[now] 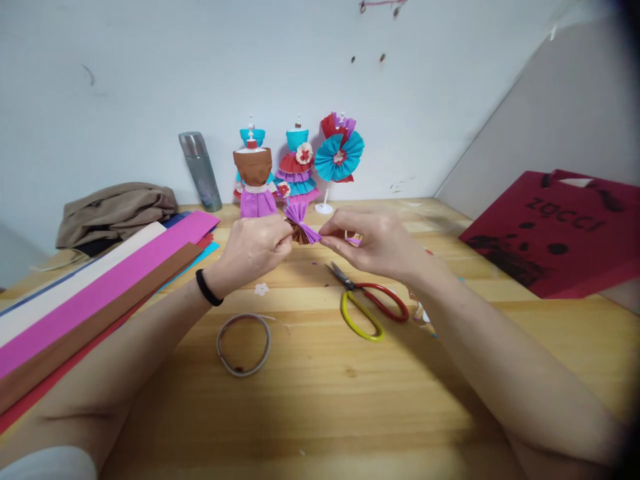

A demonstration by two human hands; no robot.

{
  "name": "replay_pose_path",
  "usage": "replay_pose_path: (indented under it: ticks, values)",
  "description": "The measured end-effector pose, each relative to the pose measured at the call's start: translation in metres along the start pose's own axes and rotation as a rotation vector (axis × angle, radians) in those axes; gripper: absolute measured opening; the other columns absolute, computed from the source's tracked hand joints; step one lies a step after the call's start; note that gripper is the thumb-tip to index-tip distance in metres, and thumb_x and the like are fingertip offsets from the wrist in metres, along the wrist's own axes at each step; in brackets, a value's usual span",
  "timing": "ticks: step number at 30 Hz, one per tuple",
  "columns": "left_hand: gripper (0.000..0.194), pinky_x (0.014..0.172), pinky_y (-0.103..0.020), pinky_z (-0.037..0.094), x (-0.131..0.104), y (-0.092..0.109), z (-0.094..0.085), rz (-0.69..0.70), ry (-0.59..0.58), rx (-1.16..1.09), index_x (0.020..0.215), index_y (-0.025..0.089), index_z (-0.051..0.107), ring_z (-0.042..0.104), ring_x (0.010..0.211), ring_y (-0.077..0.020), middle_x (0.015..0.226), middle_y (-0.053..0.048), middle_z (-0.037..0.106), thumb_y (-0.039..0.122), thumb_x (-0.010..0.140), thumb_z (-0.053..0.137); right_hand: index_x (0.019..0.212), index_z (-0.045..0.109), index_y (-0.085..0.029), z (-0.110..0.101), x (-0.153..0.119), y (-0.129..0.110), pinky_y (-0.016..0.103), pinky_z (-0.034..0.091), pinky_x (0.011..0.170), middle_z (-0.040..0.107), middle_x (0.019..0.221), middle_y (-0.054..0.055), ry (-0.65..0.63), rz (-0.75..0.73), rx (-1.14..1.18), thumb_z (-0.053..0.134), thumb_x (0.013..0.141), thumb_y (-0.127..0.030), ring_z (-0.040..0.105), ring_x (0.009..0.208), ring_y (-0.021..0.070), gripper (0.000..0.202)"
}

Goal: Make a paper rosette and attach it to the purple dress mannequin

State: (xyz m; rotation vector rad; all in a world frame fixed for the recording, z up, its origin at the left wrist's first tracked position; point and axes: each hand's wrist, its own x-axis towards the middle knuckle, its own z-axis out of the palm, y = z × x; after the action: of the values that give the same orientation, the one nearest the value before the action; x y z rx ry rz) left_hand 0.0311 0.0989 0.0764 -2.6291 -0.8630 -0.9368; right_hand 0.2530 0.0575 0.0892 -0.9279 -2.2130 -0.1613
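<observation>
Above the wooden table (300,407), my left hand (257,241) and right hand (374,239) pinch opposite sides of the pleated paper (303,231) between them; I seem to be shaping its folds, and the next move likely calls for a light, even touch

Worktop (300,413) made of smooth, grained wood. Pleated fan (297,212) formed of matt paper. Paper strips (113,283) laid along left edge, matt. Dull, creased cloth (120,207) seen near far left corner. Scissors (351,286): blades made of metal, handles covered in glossy plastic. Bottle (202,175) by far edge topped with shiny metal.
</observation>
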Motion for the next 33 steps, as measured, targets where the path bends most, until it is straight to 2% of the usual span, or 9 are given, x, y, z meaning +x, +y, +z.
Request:
replay_pose_path:
  ticks: [6, 8, 12, 15, 17, 20, 23, 30, 33]
  values:
    - [0.023, 0.053, -0.028, 0.026, -0.001, -0.004, 0.002, 0.168, 0.054, 0.113, 0.073, 0.015, 0.068, 0.052, 0.060, -0.0128, 0.066, -0.003, 0.064, 0.016, 0.089, 0.051, 0.070, 0.057, -0.019, -0.005, 0.002, -0.003, 0.026, 0.036, 0.056, 0.059, 0.063, 0.000, 0.021, -0.061, -0.013, 0.051, 0.078, -0.009, 0.050, 0.056, 0.0117, 0.015]
    - [0.022, 0.053, -0.026, 0.029, -0.001, -0.004, 0.000, 0.147, 0.077, 0.043, 0.074, 0.015, 0.069, 0.052, 0.059, -0.0116, 0.067, -0.003, 0.065, 0.016, 0.088, 0.052, 0.068, 0.055, -0.020, -0.007, 0.002, -0.002, 0.026, 0.036, 0.056, 0.059, 0.064, 0.000, 0.040, -0.044, -0.004, 0.051, 0.076, -0.009, 0.051, 0.056, 0.0118, 0.015]
    - [0.019, 0.055, -0.023, 0.037, 0.003, -0.002, -0.010, -0.150, 0.017, -0.301, 0.075, 0.014, 0.070, 0.053, 0.058, -0.0102, 0.065, -0.002, 0.065, 0.026, 0.086, 0.060, 0.068, 0.053, -0.021, -0.005, 0.001, 0.000, 0.028, 0.038, 0.056, 0.061, 0.065, 0.001, 0.111, -0.005, -0.021, 0.050, 0.075, -0.009, 0.053, 0.057, 0.0134, 0.015]
    - [0.037, 0.051, -0.022, 0.037, 0.006, -0.002, -0.014, -0.479, -0.058, -0.601, 0.063, 0.013, 0.063, 0.051, 0.053, -0.0104, 0.057, -0.002, 0.059, 0.041, 0.087, 0.061, 0.067, 0.051, -0.022, 0.000, 0.001, 0.001, 0.028, 0.038, 0.055, 0.059, 0.063, 0.000, 0.198, 0.018, -0.049, 0.052, 0.074, -0.010, 0.052, 0.054, 0.0137, 0.014]
    - [0.040, 0.053, -0.022, 0.043, 0.007, -0.003, -0.011, -0.654, -0.054, -0.897, 0.068, 0.013, 0.064, 0.056, 0.058, -0.0115, 0.064, -0.004, 0.063, 0.048, 0.086, 0.063, 0.066, 0.050, -0.023, 0.006, 0.002, -0.001, 0.028, 0.038, 0.055, 0.058, 0.061, 0.000, 0.232, 0.031, -0.065, 0.053, 0.074, -0.010, 0.052, 0.054, 0.0143, 0.015]
    - [0.038, 0.073, -0.027, 0.054, 0.006, -0.004, 0.001, -0.746, -0.115, -1.427, 0.091, 0.013, 0.069, 0.066, 0.082, -0.0164, 0.088, -0.008, 0.070, 0.050, 0.083, 0.070, 0.067, 0.051, -0.023, 0.016, 0.001, -0.006, 0.029, 0.039, 0.056, 0.058, 0.061, 0.000, 0.222, 0.039, -0.086, 0.052, 0.077, -0.012, 0.054, 0.056, 0.0155, 0.016]
    - [0.037, 0.080, -0.030, 0.055, 0.003, -0.002, 0.010, -0.721, -0.190, -1.672, 0.091, 0.014, 0.070, 0.067, 0.087, -0.0172, 0.090, -0.008, 0.072, 0.048, 0.078, 0.077, 0.068, 0.052, -0.023, 0.025, 0.000, -0.010, 0.028, 0.039, 0.055, 0.058, 0.063, 0.001, 0.206, 0.031, -0.100, 0.051, 0.080, -0.014, 0.054, 0.057, 0.0152, 0.015]
    - [0.032, 0.071, -0.024, 0.053, 0.002, -0.003, 0.007, -0.722, -0.223, -1.585, 0.077, 0.010, 0.071, 0.065, 0.070, -0.0114, 0.075, -0.004, 0.071, 0.039, 0.070, 0.085, 0.069, 0.053, -0.021, 0.026, -0.001, -0.010, 0.028, 0.038, 0.055, 0.057, 0.064, 0.001, 0.140, -0.053, 0.002, 0.049, 0.083, -0.015, 0.052, 0.056, 0.0137, 0.016]
    - [0.028, 0.063, -0.022, 0.049, 0.004, -0.010, 0.003, -0.714, -0.310, -1.474, 0.075, 0.011, 0.071, 0.061, 0.063, -0.0098, 0.070, -0.003, 0.069, 0.034, 0.069, 0.085, 0.067, 0.053, -0.021, 0.021, 0.000, -0.010, 0.029, 0.038, 0.055, 0.057, 0.064, 0.002, 0.081, -0.061, 0.085, 0.049, 0.082, -0.012, 0.051, 0.057, 0.0142, 0.017]
